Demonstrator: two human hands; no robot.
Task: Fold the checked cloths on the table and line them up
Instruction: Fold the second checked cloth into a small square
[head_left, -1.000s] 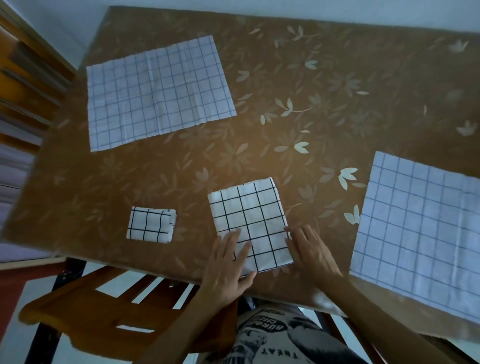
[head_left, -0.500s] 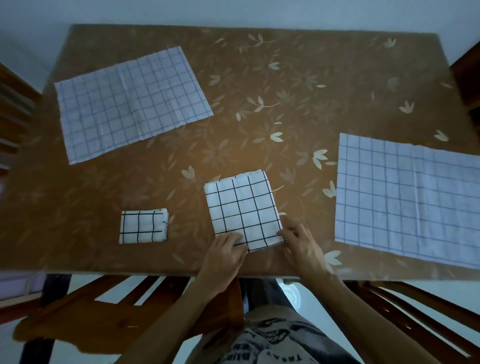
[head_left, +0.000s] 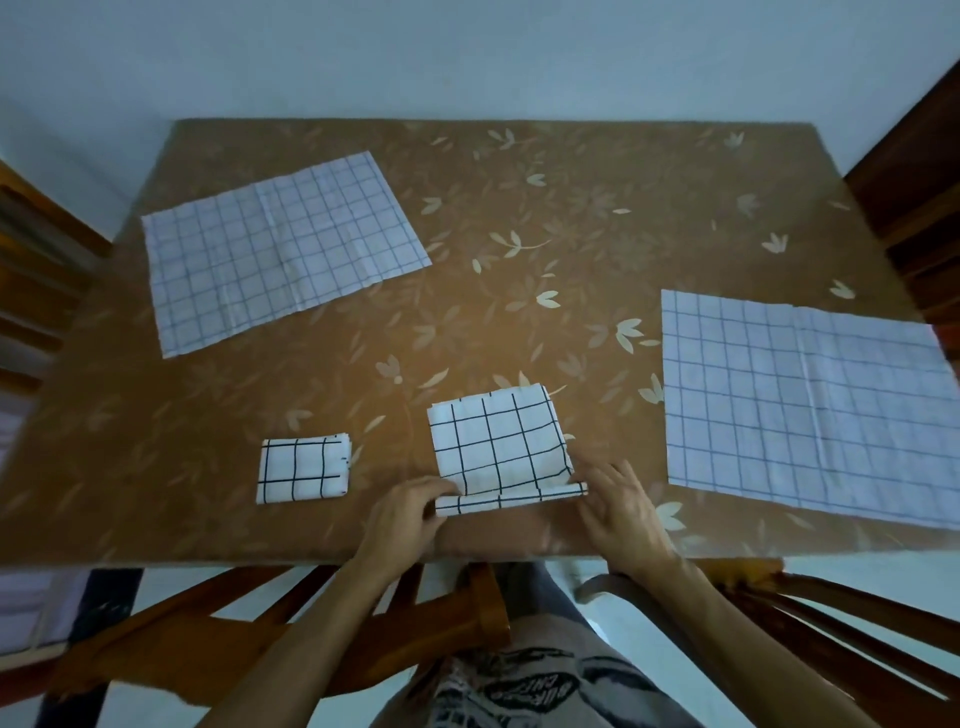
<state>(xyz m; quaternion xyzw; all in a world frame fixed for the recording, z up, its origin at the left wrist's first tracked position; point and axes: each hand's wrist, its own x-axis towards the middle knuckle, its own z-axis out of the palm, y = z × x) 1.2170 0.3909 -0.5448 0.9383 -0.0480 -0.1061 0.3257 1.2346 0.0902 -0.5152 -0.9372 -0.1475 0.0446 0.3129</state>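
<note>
Two hands' grip on half-folded cloth (head_left: 498, 452)

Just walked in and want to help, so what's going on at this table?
A person is folding checked cloths. The left hand and right hand pinch the near edge of a half-folded cloth at the table's front, turning it over. A small finished cloth lies just left of it. Two larger cloths lie flat and unfolded: one far left, one on the right.
</note>
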